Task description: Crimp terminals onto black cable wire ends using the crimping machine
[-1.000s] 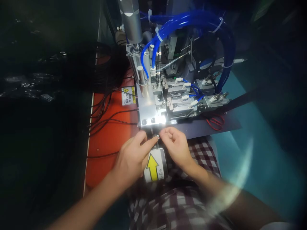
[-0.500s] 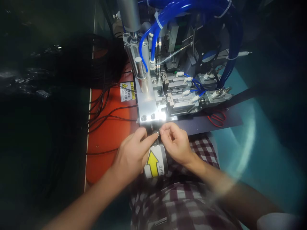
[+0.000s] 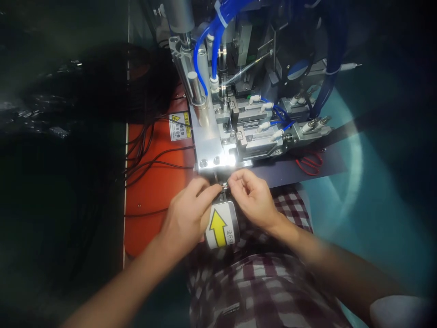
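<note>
In front of the machine's bright metal block (image 3: 218, 157), my two hands meet over a narrow dark track (image 3: 222, 197). A small shiny metal part (image 3: 225, 185) sits between their fingertips; its exact kind is too small to make out. My left hand (image 3: 189, 207) is closed, thumb reaching to the part's left end, its other fingers partly hidden behind. My right hand (image 3: 254, 196) pinches at the right end with thumb and forefinger, the other fingers curled. Just below lies a white plate with a yellow arrow (image 3: 218, 228).
Air cylinders (image 3: 256, 141) with blue tubes (image 3: 201, 59) stand beyond my hands. Black cables (image 3: 153, 161) cross the orange base (image 3: 153, 191) at left. Red-handled scissors (image 3: 310, 164) lie at right by the machine. A checkered garment (image 3: 266, 282) covers my lap.
The view has shifted slightly, so the machine sits a little higher in the picture. My fingertips have parted a little, and more of the small metal part shows between them.
</note>
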`<act>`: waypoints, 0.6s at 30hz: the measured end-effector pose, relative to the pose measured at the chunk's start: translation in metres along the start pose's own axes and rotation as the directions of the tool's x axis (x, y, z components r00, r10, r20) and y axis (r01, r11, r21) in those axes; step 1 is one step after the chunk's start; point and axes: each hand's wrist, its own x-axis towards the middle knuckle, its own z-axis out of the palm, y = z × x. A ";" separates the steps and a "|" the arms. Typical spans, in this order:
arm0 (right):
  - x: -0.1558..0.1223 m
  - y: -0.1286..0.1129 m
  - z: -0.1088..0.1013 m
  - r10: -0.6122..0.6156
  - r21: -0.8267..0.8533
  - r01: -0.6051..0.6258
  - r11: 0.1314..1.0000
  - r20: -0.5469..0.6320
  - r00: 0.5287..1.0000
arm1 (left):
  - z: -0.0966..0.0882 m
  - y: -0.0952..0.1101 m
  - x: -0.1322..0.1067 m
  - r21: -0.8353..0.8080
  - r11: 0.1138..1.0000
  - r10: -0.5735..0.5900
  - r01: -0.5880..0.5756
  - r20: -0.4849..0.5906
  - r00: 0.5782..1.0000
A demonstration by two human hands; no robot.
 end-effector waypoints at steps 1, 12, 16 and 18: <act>0.000 0.000 0.000 0.010 0.002 -0.010 1.000 -0.004 1.000 | -0.001 0.001 0.000 0.007 1.000 0.010 -0.010 -0.001 1.000; 0.008 -0.011 -0.004 0.399 0.324 -0.459 0.827 0.238 0.886 | -0.005 0.003 0.001 0.125 0.992 0.035 -0.034 -0.007 0.999; 0.004 -0.003 -0.002 0.277 0.191 -0.305 0.933 0.161 0.947 | -0.004 0.001 0.000 0.096 0.995 0.027 -0.027 0.002 1.000; 0.002 0.001 0.003 0.229 0.185 -0.248 0.951 0.118 0.966 | -0.004 -0.001 0.000 0.068 0.997 0.029 -0.028 -0.001 1.000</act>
